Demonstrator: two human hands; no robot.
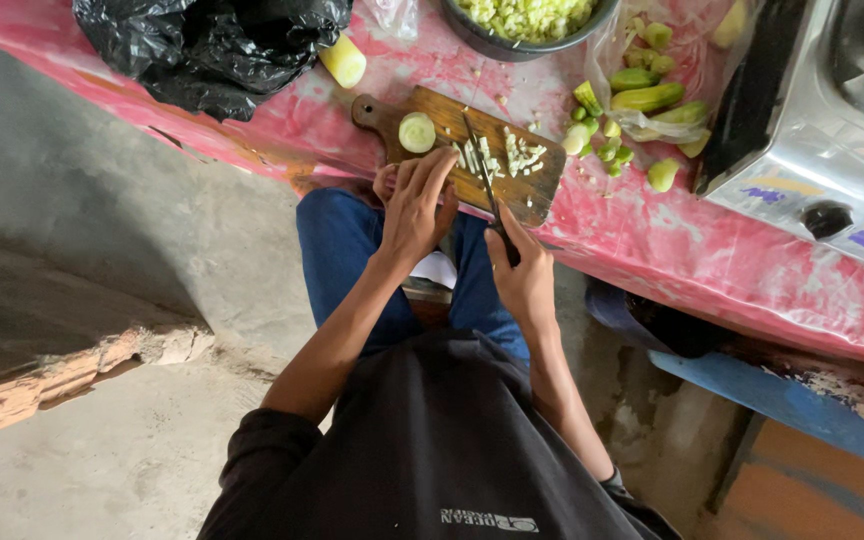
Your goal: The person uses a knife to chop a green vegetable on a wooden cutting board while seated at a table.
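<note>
A small brown wooden cutting board (pixel 527 195) lies on the pink table edge, with a round pale-green cucumber slice (pixel 417 132) and a pile of chopped pieces (pixel 512 155) on it. My left hand (pixel 417 205) rests fingers-down on the board's near edge, touching the strips being cut. My right hand (pixel 524 275) grips the dark handle of a knife (pixel 482 170), whose blade lies across the chopped pieces. My knees in blue trousers sit under the table.
A black plastic bag (pixel 212 45) sits at the far left. A dark bowl (pixel 527 20) holds chopped greens. A clear bag with whole small cucumbers (pixel 647 97) lies right of the board. A steel gas stove (pixel 822 130) stands at the right. A cucumber stub (pixel 342 60) lies near the bag.
</note>
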